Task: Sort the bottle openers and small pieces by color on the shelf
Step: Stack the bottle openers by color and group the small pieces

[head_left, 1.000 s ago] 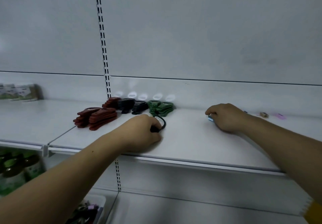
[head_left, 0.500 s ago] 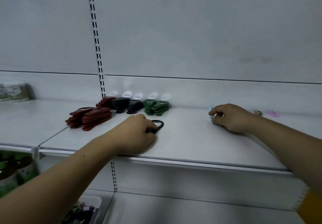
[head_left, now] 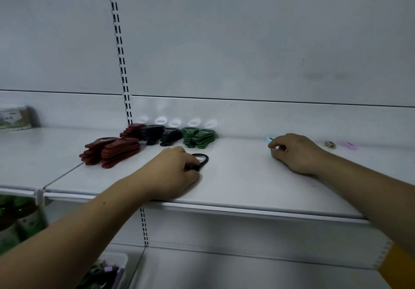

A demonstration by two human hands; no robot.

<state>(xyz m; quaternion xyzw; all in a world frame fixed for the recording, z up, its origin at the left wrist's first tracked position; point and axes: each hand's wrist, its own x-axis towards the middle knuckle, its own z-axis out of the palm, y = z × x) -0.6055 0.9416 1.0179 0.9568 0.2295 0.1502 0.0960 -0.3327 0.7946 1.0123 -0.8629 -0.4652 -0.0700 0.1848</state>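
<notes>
Fingers of the left hand (head_left: 173,171) curl over the handle of one black opener (head_left: 201,158) lying flat on the shelf (head_left: 235,187). Its long axis runs from under the fingers away and to the right, with the loop end sticking out past the fingertips toward the back wall.

Beyond that hand and to its left lie three red stacks (head_left: 112,151), two nearer and one behind them against the wall. Straight beyond the knuckles are two black stacks (head_left: 161,134). Just right of those are two green stacks (head_left: 197,138), heads toward the wall and handles toward the shelf's front edge. How many openers are in each stack cannot be told.

Well to the right, the right hand (head_left: 296,154) rests on the shelf, fingers curled, tips at one small blue piece (head_left: 268,140). Whether it pinches the piece cannot be told. Past its wrist to the right lie one tan piece (head_left: 330,144) and one pink piece (head_left: 349,146), apart from each other.

Far left of the left hand stands a packet (head_left: 15,118); below that forearm are bottles (head_left: 22,219) and a bin (head_left: 107,270) of mixed pieces. Their labels are too blurred to read.
</notes>
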